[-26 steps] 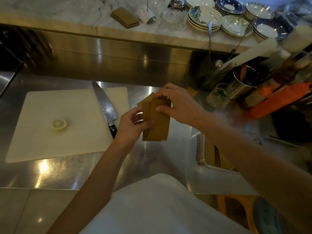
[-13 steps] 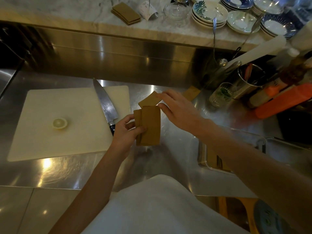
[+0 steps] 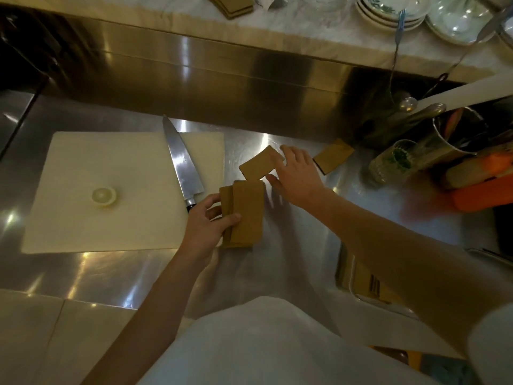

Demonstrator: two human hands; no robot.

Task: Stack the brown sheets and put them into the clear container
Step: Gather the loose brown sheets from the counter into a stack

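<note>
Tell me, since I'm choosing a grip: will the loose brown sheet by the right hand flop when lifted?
Probably not: the loose brown sheet lies flat with crisp edges, like the stack standing stiffly in the left hand. Likely light; may slide on the steel counter.

steel counter (image 3: pixel 116 273): board (image 3: pixel 111 190), sheets (image 3: pixel 333 159).

A white cutting board (image 3: pixel 111 190) lies on the steel counter (image 3: pixel 97 273), with a lemon slice (image 3: pixel 104 197) on it and a knife (image 3: pixel 183 165) across its right edge.
</note>
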